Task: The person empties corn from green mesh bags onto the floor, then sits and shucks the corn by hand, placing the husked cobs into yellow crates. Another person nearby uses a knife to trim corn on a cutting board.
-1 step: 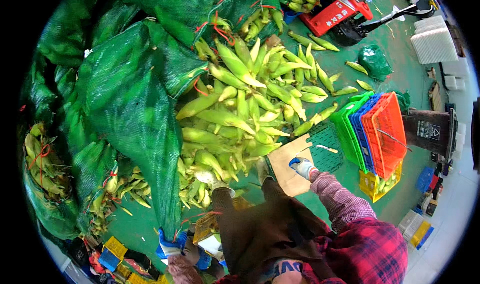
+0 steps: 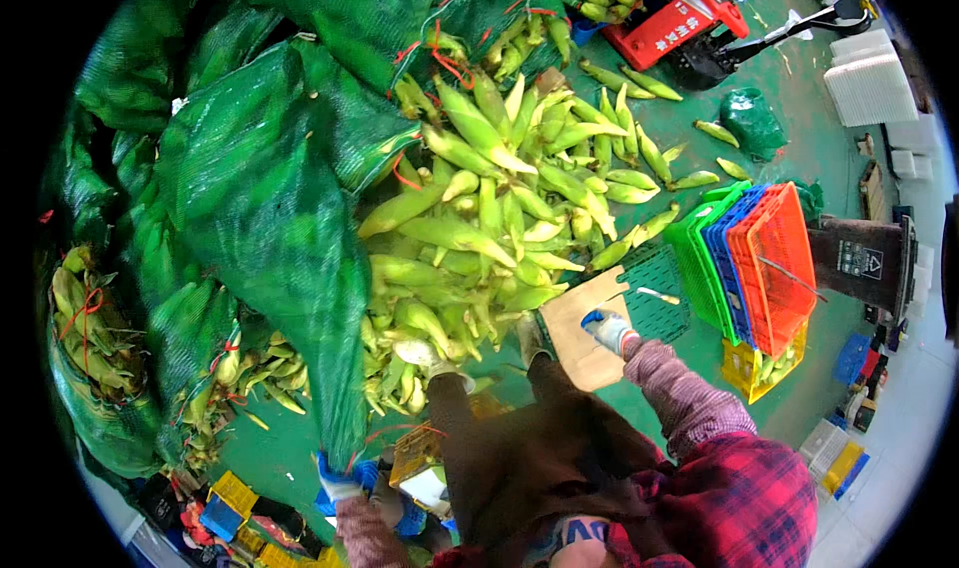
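Observation:
My right hand, in a blue and white glove, grips a flat piece of brown cardboard at the near edge of a big pile of green corn ears. Low on the left, my gloved left hand clutches the bottom edge of a large green mesh sack that drapes over the pile's left side. My two shoes stand among the nearest ears.
Green, blue and orange crates stand on edge to the right, above a yellow crate. A green crate lies flat beside the cardboard. A red pallet jack and white boxes sit far right. Filled corn sacks line the left.

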`<state>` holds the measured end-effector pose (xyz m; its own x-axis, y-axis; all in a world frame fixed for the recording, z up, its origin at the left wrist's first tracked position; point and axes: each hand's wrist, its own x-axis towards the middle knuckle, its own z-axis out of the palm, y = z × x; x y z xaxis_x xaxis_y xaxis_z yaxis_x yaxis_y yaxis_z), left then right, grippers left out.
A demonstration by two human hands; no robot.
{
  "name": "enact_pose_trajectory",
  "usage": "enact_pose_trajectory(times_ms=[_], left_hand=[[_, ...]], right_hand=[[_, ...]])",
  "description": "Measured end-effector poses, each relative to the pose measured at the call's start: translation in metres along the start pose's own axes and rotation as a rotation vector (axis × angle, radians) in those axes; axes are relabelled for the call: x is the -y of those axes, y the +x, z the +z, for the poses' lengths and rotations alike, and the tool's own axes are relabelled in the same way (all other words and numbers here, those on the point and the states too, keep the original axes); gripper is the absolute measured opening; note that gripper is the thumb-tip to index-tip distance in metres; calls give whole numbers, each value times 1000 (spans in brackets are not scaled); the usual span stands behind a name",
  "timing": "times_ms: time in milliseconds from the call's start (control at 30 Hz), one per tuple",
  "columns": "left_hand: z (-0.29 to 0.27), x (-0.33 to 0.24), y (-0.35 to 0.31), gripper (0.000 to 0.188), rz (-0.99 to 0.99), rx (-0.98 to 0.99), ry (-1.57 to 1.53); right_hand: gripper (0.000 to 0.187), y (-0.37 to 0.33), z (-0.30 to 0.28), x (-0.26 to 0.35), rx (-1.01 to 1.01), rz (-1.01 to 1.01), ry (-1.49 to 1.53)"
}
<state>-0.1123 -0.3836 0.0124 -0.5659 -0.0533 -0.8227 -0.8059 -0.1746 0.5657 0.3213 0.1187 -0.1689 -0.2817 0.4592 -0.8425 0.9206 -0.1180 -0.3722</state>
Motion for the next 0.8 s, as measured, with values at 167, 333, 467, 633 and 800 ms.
enact_pose_trajectory(times_ms=[167, 333, 467, 633, 800], left_hand=[[79, 66, 62, 53, -252, 321, -35], [96, 93, 38, 53, -347, 386, -67], [47, 59, 24, 54, -319, 370, -63], [23, 52, 42, 49, -398, 241, -6], [17, 73, 58, 49, -346, 318, -133]], right_hand=[[31, 26, 39, 107, -29, -93, 217], [50, 56, 107, 272, 116, -414, 422], [70, 103, 153, 384, -77, -520, 329], [40, 116, 151, 434, 3, -360, 326], [38, -11, 114, 439, 146, -895, 367]])
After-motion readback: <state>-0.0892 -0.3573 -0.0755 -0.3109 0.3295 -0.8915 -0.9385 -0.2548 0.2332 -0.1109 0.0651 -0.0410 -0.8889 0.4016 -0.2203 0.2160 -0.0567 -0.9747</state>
